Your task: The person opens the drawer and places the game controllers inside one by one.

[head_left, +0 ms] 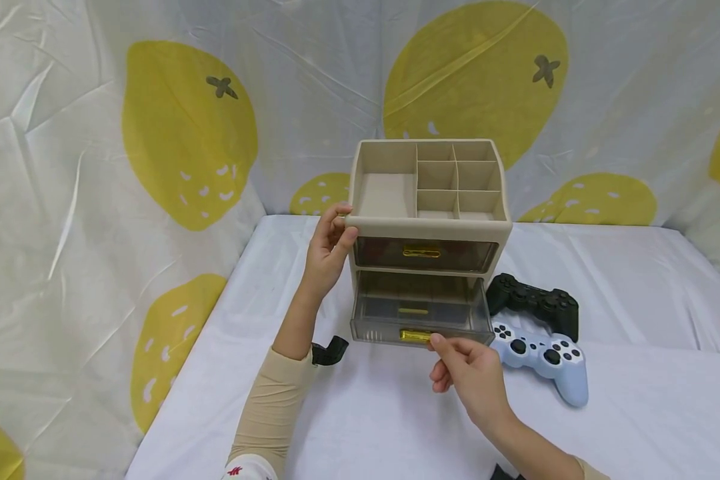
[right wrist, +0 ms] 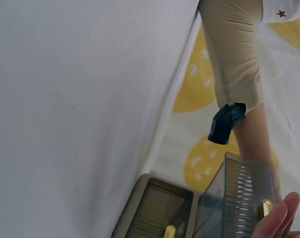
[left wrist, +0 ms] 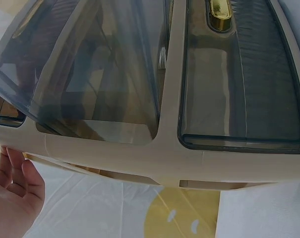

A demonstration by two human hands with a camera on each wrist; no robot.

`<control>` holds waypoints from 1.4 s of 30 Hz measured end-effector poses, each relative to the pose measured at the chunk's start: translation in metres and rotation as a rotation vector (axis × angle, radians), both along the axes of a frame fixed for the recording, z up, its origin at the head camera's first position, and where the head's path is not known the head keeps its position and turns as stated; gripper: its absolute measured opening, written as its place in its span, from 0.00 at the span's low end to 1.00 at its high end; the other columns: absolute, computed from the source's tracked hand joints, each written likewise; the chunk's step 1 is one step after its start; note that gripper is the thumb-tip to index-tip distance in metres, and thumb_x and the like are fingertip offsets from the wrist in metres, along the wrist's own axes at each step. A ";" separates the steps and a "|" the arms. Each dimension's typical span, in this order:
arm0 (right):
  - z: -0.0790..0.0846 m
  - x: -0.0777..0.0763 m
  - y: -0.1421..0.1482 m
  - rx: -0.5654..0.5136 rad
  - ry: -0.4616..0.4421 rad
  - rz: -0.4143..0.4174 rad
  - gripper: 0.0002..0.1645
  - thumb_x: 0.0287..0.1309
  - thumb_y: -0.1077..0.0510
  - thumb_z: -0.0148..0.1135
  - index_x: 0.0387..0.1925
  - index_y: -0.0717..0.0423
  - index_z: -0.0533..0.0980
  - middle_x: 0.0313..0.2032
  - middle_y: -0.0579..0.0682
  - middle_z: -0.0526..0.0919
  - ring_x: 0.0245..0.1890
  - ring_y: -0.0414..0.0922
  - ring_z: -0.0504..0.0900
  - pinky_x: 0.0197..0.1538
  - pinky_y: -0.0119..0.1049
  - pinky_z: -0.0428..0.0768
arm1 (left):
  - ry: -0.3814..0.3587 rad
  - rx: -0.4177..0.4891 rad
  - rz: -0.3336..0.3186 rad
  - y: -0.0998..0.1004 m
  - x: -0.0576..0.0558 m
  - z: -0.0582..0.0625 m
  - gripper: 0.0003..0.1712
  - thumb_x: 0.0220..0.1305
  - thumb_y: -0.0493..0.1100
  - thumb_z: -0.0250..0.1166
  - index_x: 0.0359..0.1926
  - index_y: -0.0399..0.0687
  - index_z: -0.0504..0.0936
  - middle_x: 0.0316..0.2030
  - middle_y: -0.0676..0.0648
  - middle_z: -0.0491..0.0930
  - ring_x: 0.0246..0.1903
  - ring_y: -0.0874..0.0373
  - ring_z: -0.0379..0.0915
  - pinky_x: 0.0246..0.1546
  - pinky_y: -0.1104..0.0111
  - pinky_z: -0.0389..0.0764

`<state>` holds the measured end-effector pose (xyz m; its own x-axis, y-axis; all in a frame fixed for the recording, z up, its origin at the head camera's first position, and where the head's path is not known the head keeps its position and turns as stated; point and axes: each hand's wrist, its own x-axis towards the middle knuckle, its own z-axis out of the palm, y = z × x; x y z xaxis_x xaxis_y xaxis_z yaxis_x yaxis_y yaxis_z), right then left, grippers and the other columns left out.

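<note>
A beige desktop drawer organizer (head_left: 429, 230) stands on the table, its upper drawer (head_left: 384, 253) closed. Below that, a clear smoky drawer (head_left: 378, 331) is pulled out toward me; another gold handle shows through it. My right hand (head_left: 474, 377) pinches the gold handle (head_left: 414, 336) of the pulled-out drawer between thumb and fingers, also in the right wrist view, where the hand (right wrist: 278, 220) is partly cut off. With my left hand (head_left: 327, 257) I hold the organizer's upper left corner, thumb toward the front. In the left wrist view, that hand's fingertips (left wrist: 11, 153) touch the beige frame.
Right of the organizer lie a black game controller (head_left: 537, 301) and a light blue one (head_left: 543, 357), close against it. A white cloth (head_left: 384, 413) covers the table. Lemon-printed sheeting (head_left: 312, 87) hangs behind and at the left. A black wrist device (head_left: 330, 351) sticks out by my left sleeve.
</note>
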<state>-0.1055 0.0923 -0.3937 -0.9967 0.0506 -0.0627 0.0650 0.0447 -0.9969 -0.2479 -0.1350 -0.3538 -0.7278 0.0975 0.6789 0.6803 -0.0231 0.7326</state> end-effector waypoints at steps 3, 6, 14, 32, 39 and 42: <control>0.000 0.002 0.000 0.006 -0.005 0.000 0.19 0.66 0.55 0.63 0.35 0.73 0.79 0.15 0.55 0.77 0.12 0.45 0.77 0.22 0.36 0.80 | 0.005 0.002 0.002 0.001 -0.001 0.000 0.37 0.66 0.64 0.58 0.58 0.36 0.64 0.32 0.53 0.70 0.32 0.58 0.65 0.36 0.68 0.67; -0.001 0.004 0.000 0.011 -0.013 -0.003 0.19 0.65 0.55 0.63 0.35 0.73 0.79 0.15 0.55 0.77 0.12 0.46 0.77 0.22 0.36 0.80 | 0.012 0.004 -0.002 0.001 -0.001 0.000 0.37 0.66 0.63 0.58 0.58 0.36 0.64 0.31 0.52 0.70 0.32 0.59 0.65 0.36 0.68 0.66; -0.006 0.010 0.001 0.052 0.027 -0.015 0.19 0.66 0.55 0.62 0.37 0.72 0.80 0.14 0.53 0.77 0.11 0.45 0.76 0.21 0.36 0.79 | 0.014 -0.001 -0.013 0.001 -0.001 0.000 0.37 0.67 0.63 0.58 0.59 0.36 0.64 0.31 0.51 0.70 0.32 0.58 0.64 0.36 0.68 0.66; -0.009 0.023 -0.002 0.093 0.069 -0.028 0.16 0.66 0.57 0.62 0.35 0.71 0.81 0.12 0.51 0.76 0.09 0.44 0.74 0.18 0.35 0.76 | 0.014 0.004 0.000 0.000 -0.002 -0.001 0.37 0.67 0.63 0.58 0.58 0.35 0.64 0.31 0.53 0.70 0.32 0.59 0.65 0.36 0.68 0.66; -0.012 0.026 -0.002 0.106 0.079 -0.030 0.15 0.66 0.58 0.62 0.35 0.70 0.81 0.11 0.51 0.75 0.09 0.44 0.74 0.18 0.34 0.75 | 0.015 0.006 -0.003 0.000 -0.001 -0.001 0.37 0.67 0.63 0.59 0.58 0.36 0.64 0.31 0.53 0.70 0.32 0.58 0.65 0.36 0.69 0.66; -0.013 0.027 -0.002 0.106 0.081 -0.030 0.15 0.66 0.58 0.62 0.35 0.70 0.81 0.11 0.50 0.75 0.09 0.44 0.73 0.17 0.34 0.75 | 0.018 0.006 -0.002 0.000 -0.001 -0.001 0.36 0.67 0.62 0.59 0.58 0.36 0.64 0.31 0.53 0.70 0.32 0.59 0.65 0.36 0.69 0.66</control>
<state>-0.0788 0.0908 -0.4066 -0.9963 0.0824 0.0257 -0.0132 0.1491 -0.9887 -0.2488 -0.1348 -0.3546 -0.7151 0.0952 0.6925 0.6934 -0.0286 0.7200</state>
